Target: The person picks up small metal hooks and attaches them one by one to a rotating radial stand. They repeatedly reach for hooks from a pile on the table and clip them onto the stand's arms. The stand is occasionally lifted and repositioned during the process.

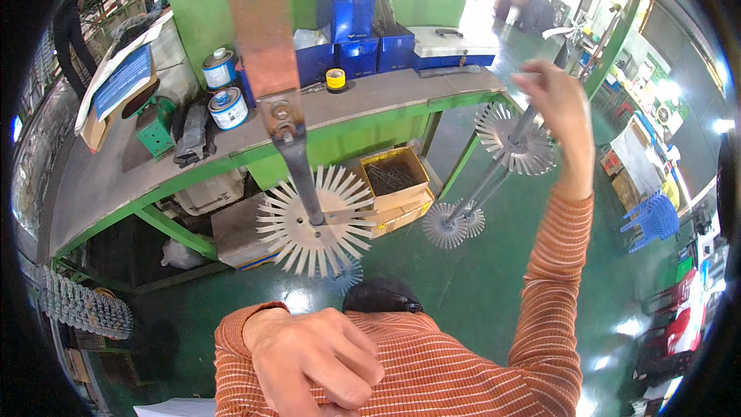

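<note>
My right hand (554, 100), smeared by motion, is raised at the right with bent fingers round the upper end of a grey metal rod (494, 177). That rod carries a slotted metal disc (494, 137) high up and more fan-like discs (445, 225) at its lower end. Close to my chest is my left hand (312, 359), its back toward me and fingers curled in; whatever they may hold is hidden. In front of me hangs a rusty flat bar (262, 23), bolted to a dark rod (302, 177) with a larger slotted disc (340, 233) on it; a smaller bluish disc (349, 276) shows below.
A green-framed bench (370, 112) curves across the front, bearing blue bins (345, 19), paint cans (228, 108), yellow tape (335, 79) and a green metal object (157, 127). Boxes with dark metal parts (395, 176) sit underneath. Blue plastic stools (652, 220) stand at the right.
</note>
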The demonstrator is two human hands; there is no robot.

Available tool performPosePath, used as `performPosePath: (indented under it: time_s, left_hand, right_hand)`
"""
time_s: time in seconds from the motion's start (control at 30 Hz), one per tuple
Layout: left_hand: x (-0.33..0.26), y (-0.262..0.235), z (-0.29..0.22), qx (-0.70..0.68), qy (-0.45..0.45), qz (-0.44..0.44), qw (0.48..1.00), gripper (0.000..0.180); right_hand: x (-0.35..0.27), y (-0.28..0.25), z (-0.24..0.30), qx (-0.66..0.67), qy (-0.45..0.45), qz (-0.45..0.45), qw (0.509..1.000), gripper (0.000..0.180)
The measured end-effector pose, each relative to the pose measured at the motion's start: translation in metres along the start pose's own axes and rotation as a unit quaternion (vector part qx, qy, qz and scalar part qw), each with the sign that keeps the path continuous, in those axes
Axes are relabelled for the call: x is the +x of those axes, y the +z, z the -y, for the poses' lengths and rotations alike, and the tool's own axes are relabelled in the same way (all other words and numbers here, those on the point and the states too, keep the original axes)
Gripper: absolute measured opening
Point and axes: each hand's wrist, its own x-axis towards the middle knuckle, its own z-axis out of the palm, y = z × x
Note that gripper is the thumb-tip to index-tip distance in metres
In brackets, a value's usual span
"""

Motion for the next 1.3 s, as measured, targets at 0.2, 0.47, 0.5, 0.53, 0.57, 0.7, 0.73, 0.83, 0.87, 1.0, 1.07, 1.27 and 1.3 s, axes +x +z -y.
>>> performPosePath:
  time_s: [0.2,0.47,0.5,0.53,0.57,0.7,0.73,0.83,0.87,1.0,1.07,1.27,1.3]
  left_hand:
    - [-0.013,0.0,-0.048,0.048,-0.002,0.013,0.999,0.037]
    - [-0.045,0.013,-0.103,0.046,-0.006,-0.045,0.998,0.038]
    - [-0.047,0.014,-0.107,0.04,-0.008,-0.05,0.998,0.04]
    - [-0.05,0.015,-0.11,0.037,-0.011,-0.055,0.998,0.041]
    - [-0.053,0.015,-0.113,0.028,-0.009,-0.059,0.998,0.043]
    - [-0.061,0.02,-0.118,0.004,-0.006,-0.062,0.998,0.047]
    - [-0.06,0.02,-0.116,-0.003,-0.006,-0.058,0.998,0.048]
    - [-0.056,0.022,-0.111,-0.003,-0.008,-0.052,0.999,0.047]
    - [-0.054,0.023,-0.108,-0.004,-0.008,-0.048,0.999,0.047]
    - [-0.048,0.023,-0.101,0.009,-0.017,-0.026,0.999,0.046]
    - [-0.047,0.023,-0.099,0.037,-0.015,-0.025,0.999,0.045]
    - [-0.066,0.043,-0.119,0.293,0.013,-0.057,0.954,0.034]
    - [-0.071,0.052,-0.129,0.338,0.021,-0.074,0.938,0.035]
  right_hand:
    - [-0.049,0.077,0.148,0.291,-0.27,0.177,0.901,0.075]
    - [-0.087,0.135,0.195,0.449,-0.124,0.08,0.881,0.043]
    - [-0.086,0.141,0.191,0.468,-0.117,0.055,0.874,0.04]
    - [-0.081,0.15,0.18,0.458,-0.105,0.052,0.881,0.04]
    - [-0.077,0.15,0.167,0.454,-0.096,0.045,0.885,0.04]
    - [-0.058,0.144,0.112,0.46,-0.027,0.032,0.887,0.039]
    - [-0.052,0.142,0.095,0.462,-0.025,0.029,0.886,0.039]
    - [-0.038,0.13,0.061,0.482,-0.009,0.047,0.875,0.032]
    - [-0.03,0.128,0.048,0.46,-0.011,0.048,0.886,0.03]
    - [-0.017,0.129,0.02,0.486,-0.013,0.042,0.873,0.028]
    - [-0.008,0.132,0.018,0.456,-0.035,0.064,0.887,0.028]
    - [-0.049,0.082,0.014,0.034,0.088,-0.125,0.988,0.051]
    - [-0.059,0.073,-0.013,0.032,0.03,-0.285,0.958,0.041]
